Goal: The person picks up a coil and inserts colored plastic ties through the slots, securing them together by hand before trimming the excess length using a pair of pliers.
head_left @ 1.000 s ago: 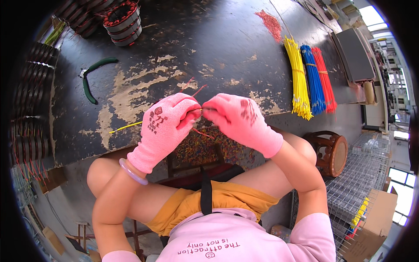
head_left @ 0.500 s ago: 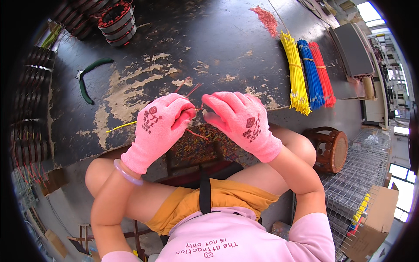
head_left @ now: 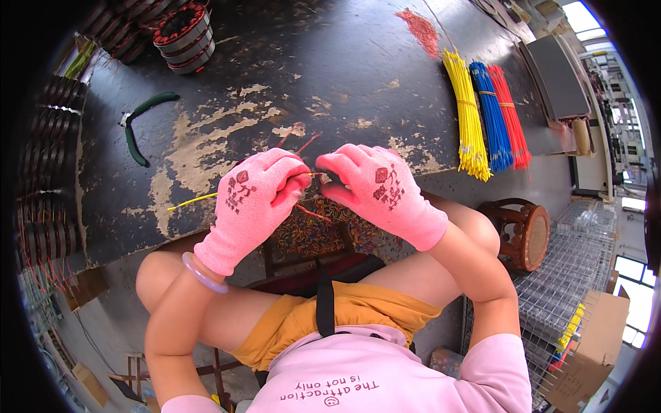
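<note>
Both my hands wear pink knitted gloves and meet in front of me over the table's near edge. My left hand [head_left: 258, 196] is closed around a yellow wire [head_left: 193, 200], whose end sticks out to its left, and thin red wires [head_left: 313, 213] that poke out above and below the fist. A short bit of wire [head_left: 315, 175] bridges the gap to my right hand [head_left: 379, 193]. The right thumb and fingers pinch at that wire's end; their tips are partly hidden by the glove.
Green-handled pliers [head_left: 141, 124] lie open at left. Motor stators [head_left: 184, 45] with red windings stand behind them. Yellow [head_left: 467, 113], blue [head_left: 491, 117] and red [head_left: 509, 117] wire bundles lie at right, near loose red bits [head_left: 418, 31]. A wooden stool [head_left: 527, 237] stands right of my knee.
My right hand has tilted and shifted slightly left, its fingertips closer to my left hand. The wire between the hands now shows a yellowish piece. My left hand has barely moved.
</note>
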Motion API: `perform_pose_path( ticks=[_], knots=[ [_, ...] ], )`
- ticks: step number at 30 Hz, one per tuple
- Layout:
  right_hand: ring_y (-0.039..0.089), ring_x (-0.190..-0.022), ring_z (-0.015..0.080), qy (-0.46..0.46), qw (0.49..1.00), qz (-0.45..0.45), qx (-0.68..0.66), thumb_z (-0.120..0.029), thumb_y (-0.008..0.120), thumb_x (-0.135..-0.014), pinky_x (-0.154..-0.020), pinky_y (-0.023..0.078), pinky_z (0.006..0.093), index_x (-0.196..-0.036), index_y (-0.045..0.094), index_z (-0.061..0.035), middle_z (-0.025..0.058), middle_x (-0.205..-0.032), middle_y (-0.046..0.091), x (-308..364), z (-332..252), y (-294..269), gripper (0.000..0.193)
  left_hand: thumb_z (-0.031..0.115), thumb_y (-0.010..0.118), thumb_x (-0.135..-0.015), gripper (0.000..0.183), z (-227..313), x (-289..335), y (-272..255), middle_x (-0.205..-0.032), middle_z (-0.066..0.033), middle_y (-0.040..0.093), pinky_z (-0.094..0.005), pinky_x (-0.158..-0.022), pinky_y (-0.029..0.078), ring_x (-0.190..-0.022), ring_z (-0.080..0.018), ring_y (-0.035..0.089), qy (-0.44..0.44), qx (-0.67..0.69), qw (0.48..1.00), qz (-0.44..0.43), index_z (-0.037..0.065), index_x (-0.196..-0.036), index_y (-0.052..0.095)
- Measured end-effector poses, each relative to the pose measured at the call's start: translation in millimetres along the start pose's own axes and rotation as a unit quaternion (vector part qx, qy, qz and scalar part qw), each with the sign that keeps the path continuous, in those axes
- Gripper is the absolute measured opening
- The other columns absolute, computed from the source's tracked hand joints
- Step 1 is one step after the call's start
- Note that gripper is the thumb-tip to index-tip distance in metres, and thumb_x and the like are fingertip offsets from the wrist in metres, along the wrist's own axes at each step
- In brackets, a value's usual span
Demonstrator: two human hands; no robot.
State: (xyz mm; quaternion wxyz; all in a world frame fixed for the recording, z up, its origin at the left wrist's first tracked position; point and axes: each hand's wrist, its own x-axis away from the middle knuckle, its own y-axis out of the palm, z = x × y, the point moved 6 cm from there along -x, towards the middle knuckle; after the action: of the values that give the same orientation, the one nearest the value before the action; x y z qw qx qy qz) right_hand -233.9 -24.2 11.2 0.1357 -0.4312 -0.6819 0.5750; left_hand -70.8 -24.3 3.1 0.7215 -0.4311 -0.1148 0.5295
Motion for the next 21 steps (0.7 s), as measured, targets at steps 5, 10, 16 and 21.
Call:
perform_pose_path(
  ticks=[5,10,16,21],
  knots=[
    [0.060,-0.063,0.0077,0.389,0.717,-0.165,-0.554,-0.028,0.062,-0.102,-0.056,0.048,0.0245,-0.098,0.069,-0.0027,0.0004,-0.084,0.071,11,23,42,0.027,0.012,0.073,-0.084,0.011,-1,-1,1,-0.097,-0.0034,0.069,-0.0373,-0.076,0.055,-0.090,-0.0274,0.069,0.014,0.009,1.000,0.003,0.012,-0.095,0.070],
    [0.061,-0.063,0.0081,0.367,0.777,-0.102,-0.501,-0.029,0.071,-0.096,-0.056,0.048,0.0250,-0.100,0.070,-0.0060,0.0006,-0.086,0.069,13,28,32,0.024,0.012,0.073,-0.084,0.012,0,-1,0,-0.097,-0.0035,0.069,-0.0374,-0.076,0.055,-0.089,-0.0279,0.068,0.012,0.020,1.000,-0.006,0.011,-0.095,0.069],
    [0.065,-0.071,0.0231,0.009,0.994,0.104,0.043,-0.034,0.082,-0.080,-0.063,0.053,0.0367,-0.101,0.067,-0.0124,0.0029,-0.077,0.059,8,-5,3,0.034,0.005,0.072,-0.084,0.014,3,-1,-2,-0.101,-0.0071,0.071,-0.0372,-0.076,0.055,-0.089,-0.0297,0.069,0.017,0.020,1.000,-0.009,0.007,-0.098,0.069],
    [0.060,-0.068,0.0056,0.436,0.610,-0.130,-0.648,-0.027,0.060,-0.103,-0.059,0.047,0.0241,-0.100,0.069,-0.0062,0.0002,-0.086,0.070,30,12,51,0.023,0.011,0.073,-0.083,0.012,2,-1,0,-0.096,-0.0036,0.069,-0.0373,-0.075,0.055,-0.088,-0.0275,0.068,0.015,0.018,1.000,0.003,0.011,-0.095,0.069]
  ],
)
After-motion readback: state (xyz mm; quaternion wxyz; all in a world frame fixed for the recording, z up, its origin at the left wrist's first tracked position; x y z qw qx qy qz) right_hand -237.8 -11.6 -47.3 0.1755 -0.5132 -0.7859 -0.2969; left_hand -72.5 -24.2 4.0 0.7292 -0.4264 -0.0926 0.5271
